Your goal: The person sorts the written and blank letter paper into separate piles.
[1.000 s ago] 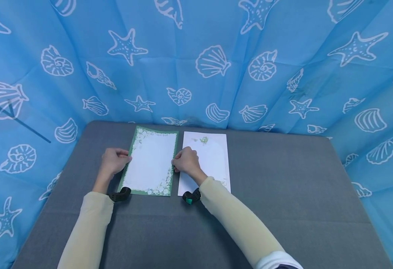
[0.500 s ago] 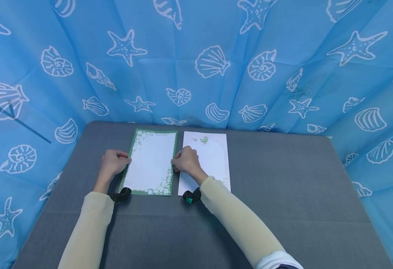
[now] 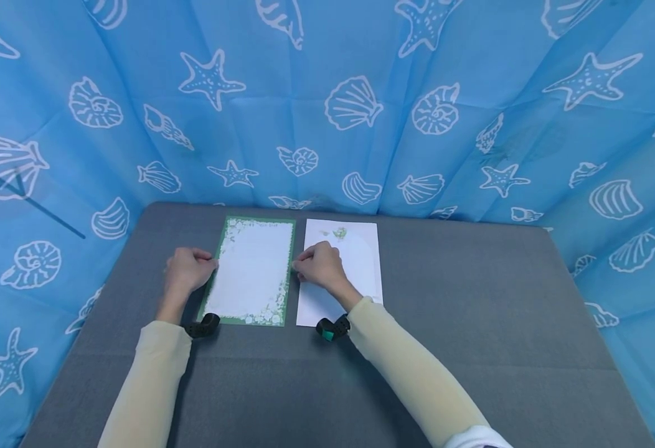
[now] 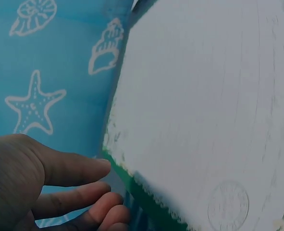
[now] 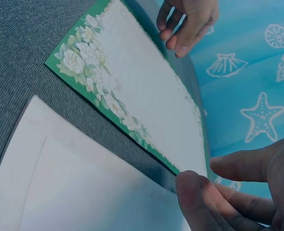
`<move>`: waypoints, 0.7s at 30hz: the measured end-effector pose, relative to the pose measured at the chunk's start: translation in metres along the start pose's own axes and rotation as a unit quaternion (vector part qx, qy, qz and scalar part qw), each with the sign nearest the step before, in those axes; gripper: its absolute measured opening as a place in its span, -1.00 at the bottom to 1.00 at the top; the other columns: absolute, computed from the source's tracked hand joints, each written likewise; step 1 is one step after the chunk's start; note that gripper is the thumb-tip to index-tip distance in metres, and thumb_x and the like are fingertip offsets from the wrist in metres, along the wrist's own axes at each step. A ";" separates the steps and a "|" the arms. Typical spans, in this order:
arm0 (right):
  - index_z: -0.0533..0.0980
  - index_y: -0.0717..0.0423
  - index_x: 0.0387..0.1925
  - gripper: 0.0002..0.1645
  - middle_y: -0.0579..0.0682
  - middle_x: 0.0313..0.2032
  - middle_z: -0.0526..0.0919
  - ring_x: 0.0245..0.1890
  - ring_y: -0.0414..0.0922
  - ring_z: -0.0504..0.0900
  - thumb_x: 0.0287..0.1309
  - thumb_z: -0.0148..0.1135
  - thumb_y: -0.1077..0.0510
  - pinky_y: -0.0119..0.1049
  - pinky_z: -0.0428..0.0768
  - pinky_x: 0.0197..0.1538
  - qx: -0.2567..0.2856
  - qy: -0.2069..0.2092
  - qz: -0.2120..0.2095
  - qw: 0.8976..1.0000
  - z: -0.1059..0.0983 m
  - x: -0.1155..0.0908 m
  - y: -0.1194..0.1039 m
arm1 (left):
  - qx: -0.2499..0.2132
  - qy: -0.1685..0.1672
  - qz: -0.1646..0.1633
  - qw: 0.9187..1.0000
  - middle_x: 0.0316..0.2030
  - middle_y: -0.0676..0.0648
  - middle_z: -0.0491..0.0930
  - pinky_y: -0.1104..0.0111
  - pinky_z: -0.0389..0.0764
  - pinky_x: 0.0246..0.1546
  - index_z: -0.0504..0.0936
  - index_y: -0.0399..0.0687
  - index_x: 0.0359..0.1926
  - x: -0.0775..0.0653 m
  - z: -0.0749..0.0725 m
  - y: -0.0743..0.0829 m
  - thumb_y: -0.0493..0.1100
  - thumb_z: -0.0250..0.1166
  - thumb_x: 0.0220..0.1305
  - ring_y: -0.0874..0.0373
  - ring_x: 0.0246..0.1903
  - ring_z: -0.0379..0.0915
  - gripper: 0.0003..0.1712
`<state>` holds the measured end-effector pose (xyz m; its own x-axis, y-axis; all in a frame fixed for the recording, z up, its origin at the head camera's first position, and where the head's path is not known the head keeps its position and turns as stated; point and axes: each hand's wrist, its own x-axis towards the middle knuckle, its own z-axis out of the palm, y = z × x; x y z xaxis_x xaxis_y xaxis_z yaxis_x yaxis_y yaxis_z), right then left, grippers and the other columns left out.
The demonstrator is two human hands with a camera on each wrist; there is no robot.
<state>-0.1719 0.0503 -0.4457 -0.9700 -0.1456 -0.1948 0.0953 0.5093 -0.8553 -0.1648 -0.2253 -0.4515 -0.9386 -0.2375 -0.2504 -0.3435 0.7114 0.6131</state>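
Observation:
A sheet of decorative paper (image 3: 251,267) with a green border and white flowers lies flat on the table. Just off its left edge is my left hand (image 3: 189,269); in the left wrist view the thumb and fingers are apart and hold nothing. My right hand (image 3: 323,266) hovers between this sheet and a pale sheet (image 3: 361,270) with a small green motif, covering part of the latter. The right wrist view shows a gap between the right thumb and forefinger, with no paper pinched there. Whether either hand still brushes the green border is hard to tell.
Grey cloth covers the table (image 3: 462,323). A blue curtain (image 3: 282,112) with white shells and starfish hangs behind it and along both sides. The two sheets lie side by side with a narrow strip of grey between them.
The green-bordered sheet's far edge, raised at first, has settled flat. My right hand has let go of its right edge and moved slightly right. My left hand stays nearly in place.

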 end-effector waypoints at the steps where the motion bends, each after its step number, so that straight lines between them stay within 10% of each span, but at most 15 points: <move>1: 0.72 0.30 -0.28 -0.86 0.08 -0.49 0.74 -0.51 -0.08 0.75 0.24 0.35 0.25 -0.28 0.68 -0.41 0.001 0.002 -0.002 1.000 -0.002 -0.001 0.001 | -0.001 0.001 0.004 1.000 -0.06 -0.36 0.64 0.00 0.54 -0.21 0.64 -0.35 0.11 -0.001 0.000 0.002 -0.10 0.21 0.43 -0.25 -0.12 0.55 -0.58; 21: 0.67 0.34 -0.08 -0.69 0.07 -0.35 0.73 -0.43 -0.11 0.70 0.22 0.39 0.20 -0.34 0.58 -0.39 0.005 0.057 -0.016 0.998 -0.061 -0.028 0.038 | -0.064 0.001 0.155 0.986 -0.32 -0.17 0.70 0.04 0.56 -0.20 0.75 -0.26 -0.08 -0.025 0.060 0.051 -0.19 0.35 0.29 -0.07 -0.32 0.63 -0.74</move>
<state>-0.1551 0.1249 -0.4435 -0.9916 -0.0635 -0.1124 0.0661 0.4982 -0.8645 -0.1569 -0.1429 -0.4591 -0.9992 -0.0226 -0.0345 -0.0408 0.6609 0.7493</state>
